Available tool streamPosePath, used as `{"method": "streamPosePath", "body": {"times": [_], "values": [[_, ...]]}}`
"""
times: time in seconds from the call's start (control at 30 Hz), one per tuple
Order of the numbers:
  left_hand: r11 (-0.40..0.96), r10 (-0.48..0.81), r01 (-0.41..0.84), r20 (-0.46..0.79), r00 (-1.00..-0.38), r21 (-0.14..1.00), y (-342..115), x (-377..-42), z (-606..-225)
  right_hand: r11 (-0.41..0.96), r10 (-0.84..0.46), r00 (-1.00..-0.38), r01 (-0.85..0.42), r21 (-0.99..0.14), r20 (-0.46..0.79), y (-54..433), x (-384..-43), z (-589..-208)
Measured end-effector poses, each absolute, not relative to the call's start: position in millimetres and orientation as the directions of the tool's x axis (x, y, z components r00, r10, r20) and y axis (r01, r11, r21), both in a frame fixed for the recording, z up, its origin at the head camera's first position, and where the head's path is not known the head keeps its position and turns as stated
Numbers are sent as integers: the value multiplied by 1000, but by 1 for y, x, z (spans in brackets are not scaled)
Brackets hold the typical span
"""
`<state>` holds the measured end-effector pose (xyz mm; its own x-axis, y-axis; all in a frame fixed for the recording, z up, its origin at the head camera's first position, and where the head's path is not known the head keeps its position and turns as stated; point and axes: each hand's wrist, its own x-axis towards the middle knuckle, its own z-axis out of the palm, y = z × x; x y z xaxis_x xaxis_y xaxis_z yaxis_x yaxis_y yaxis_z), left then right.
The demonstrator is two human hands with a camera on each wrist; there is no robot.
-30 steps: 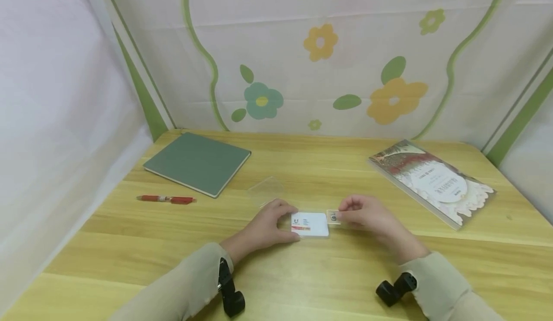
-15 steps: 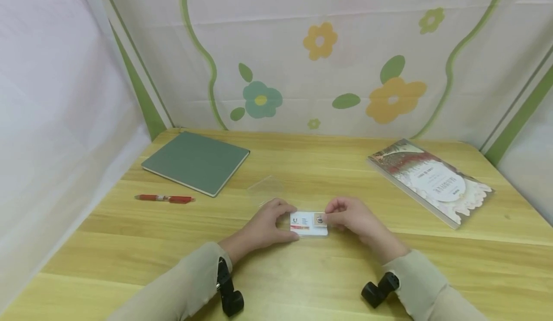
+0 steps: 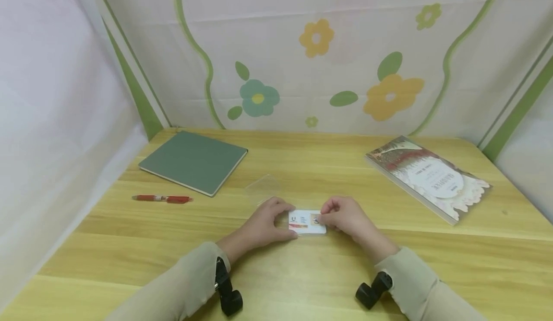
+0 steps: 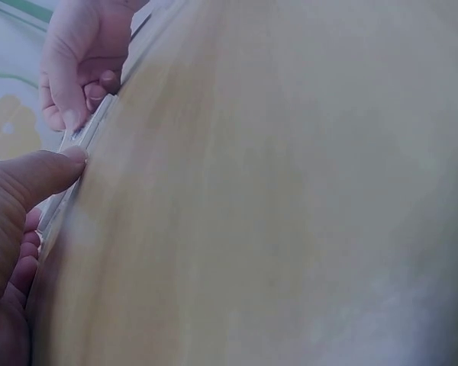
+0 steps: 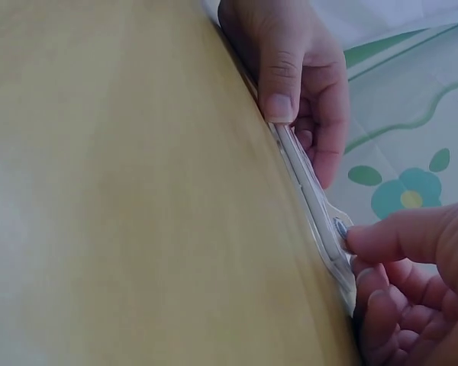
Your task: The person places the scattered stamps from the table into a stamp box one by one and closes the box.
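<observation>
A white card (image 3: 298,217) with a logo and a red-orange strip lies in the middle of the table in the head view, with a clear case (image 5: 294,164) edging it. My left hand (image 3: 270,222) grips its left end, thumb on the near edge and fingers at the far edge. Over the right part of the card is a small tan square with a dark picture (image 3: 315,220). My right hand (image 3: 345,218) pinches this square between thumb and forefinger, and the other fingers curl beneath. The fingertips hide the square's right side.
Beyond my left hand lies a thin clear plastic sheet (image 3: 264,186). At the left are a green notebook (image 3: 194,161) and a red pen (image 3: 162,199). A patterned book (image 3: 432,179) rests at the right. A flowered cloth (image 3: 302,81) hangs behind the table (image 3: 302,278).
My right hand has moved left, bringing the small square from beside the card's right edge to over its right part. The left hand keeps its grip on the card. The view has shifted slightly.
</observation>
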<state>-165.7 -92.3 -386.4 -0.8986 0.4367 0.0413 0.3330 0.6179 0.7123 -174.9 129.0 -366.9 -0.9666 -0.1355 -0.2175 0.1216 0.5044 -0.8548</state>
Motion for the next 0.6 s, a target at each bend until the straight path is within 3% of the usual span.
{"method": "streamPosePath", "body": {"times": [0.6], "values": [[628, 436, 347, 55, -898, 697, -92, -165, -386, 638, -141, -982, 8, -770, -127, 125, -170, -367]]}}
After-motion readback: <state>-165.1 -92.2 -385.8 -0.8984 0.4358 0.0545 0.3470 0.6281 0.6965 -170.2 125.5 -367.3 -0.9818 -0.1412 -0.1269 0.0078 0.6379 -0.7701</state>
